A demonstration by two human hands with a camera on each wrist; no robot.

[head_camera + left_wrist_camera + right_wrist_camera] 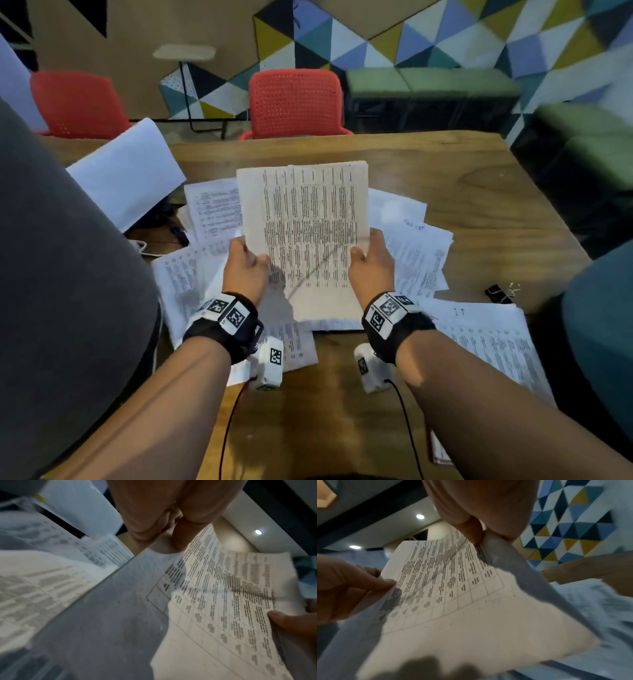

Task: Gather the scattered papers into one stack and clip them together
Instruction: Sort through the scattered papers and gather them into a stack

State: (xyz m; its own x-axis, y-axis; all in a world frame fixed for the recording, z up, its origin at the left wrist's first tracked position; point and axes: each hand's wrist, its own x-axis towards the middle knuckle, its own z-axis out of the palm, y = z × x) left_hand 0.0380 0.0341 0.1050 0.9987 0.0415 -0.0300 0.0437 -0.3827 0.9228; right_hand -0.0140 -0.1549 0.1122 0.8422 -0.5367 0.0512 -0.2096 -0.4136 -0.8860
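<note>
A stack of printed papers (pixel 305 236) is held upright over the wooden table (pixel 479 192), its lower edge down near the sheets below. My left hand (pixel 245 265) grips its left edge and my right hand (pixel 368 260) grips its right edge, thumbs on the front page. In the left wrist view the stack (pixel 228 601) runs away from my left hand (pixel 164 524). In the right wrist view my right hand (pixel 479 524) pinches the stack (pixel 453 588). More printed sheets (pixel 486 339) lie scattered around. A black binder clip (pixel 500 293) lies on the table at the right.
A blank white sheet (pixel 126 171) lies raised at the back left of the table. Two red chairs (pixel 296 102) stand behind the table. A grey-clothed body (pixel 68 274) fills the left side. A white cable (pixel 142 246) lies near the left papers.
</note>
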